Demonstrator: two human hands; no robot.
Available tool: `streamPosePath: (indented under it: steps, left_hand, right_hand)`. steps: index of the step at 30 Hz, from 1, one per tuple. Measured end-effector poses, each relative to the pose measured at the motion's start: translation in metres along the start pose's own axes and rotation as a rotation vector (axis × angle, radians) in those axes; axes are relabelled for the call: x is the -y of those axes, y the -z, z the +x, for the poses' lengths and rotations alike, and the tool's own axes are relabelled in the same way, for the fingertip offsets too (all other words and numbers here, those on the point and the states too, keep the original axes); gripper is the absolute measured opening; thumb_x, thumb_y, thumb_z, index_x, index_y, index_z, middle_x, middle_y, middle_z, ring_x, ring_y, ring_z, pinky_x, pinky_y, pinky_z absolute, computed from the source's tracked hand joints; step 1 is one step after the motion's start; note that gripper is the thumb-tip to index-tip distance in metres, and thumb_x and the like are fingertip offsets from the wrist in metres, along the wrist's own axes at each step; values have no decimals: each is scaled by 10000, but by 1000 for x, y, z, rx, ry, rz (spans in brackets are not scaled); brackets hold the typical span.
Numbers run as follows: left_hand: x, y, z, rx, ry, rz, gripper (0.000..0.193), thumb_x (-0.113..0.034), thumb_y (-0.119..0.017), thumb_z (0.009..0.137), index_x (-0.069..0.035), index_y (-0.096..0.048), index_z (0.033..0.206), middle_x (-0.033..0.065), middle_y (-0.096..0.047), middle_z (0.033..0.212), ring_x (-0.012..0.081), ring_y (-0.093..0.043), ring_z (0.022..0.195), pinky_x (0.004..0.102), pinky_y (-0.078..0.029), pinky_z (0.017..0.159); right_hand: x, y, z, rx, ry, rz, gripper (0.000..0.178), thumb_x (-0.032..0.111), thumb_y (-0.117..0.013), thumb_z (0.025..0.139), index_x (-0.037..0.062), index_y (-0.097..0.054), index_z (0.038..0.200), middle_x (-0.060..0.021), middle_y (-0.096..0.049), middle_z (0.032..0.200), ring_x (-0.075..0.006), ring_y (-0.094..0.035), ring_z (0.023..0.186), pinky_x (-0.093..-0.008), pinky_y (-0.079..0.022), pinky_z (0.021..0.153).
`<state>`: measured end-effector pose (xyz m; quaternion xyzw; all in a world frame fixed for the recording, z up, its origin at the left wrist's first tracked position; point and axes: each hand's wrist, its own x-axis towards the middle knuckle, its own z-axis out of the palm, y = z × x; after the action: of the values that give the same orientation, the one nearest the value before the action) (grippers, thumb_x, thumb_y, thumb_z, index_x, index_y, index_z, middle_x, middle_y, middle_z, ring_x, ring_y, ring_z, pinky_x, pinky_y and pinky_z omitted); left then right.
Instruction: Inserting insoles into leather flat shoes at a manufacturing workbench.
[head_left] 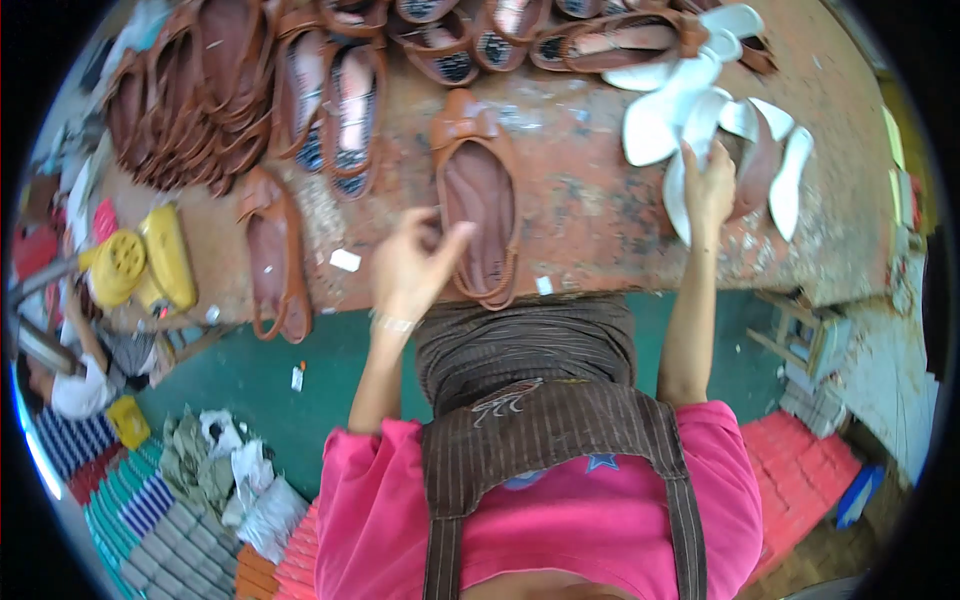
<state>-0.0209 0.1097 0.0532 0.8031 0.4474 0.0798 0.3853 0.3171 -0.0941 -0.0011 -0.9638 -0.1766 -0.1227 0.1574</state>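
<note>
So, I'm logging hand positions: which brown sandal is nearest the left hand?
The lone middle sandal, partly hidden by the left hand; another single sandal lies farther left, the rest are grouped farther back.

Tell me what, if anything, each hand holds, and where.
Left hand: at the left side of the central brown slingback sandal, thumb over its opening; a grip cannot be told. Right hand: at a white insole; hold unclear too.
</note>
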Motion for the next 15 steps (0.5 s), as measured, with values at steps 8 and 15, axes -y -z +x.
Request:
streamPosePath:
  steps: [8, 15]
  left_hand:
    - [21, 95, -30, 27, -97, -149, 172, -71, -708, 850, 47, -617, 937, 106, -593, 743, 104, -528, 690, 296, -439, 623]
    - [124, 201, 13, -748, -185, 174, 168, -75, -614, 934, 69, -589, 1017, 208, -552, 774, 191, -452, 680, 296, -451, 669]
  right_hand:
    - [-48, -14, 20, 282, -54, 647, 343, 219, -786, 801, -1, -679, 1041, -92, -680, 853, -175, -632, 691, -321, -514, 639]
    - [4, 45, 8, 525, -388, 1515, 652, 116, -595, 887, -120, -301, 1418, -251, -524, 1344, -319, -556, 1213, -415, -435, 1066]
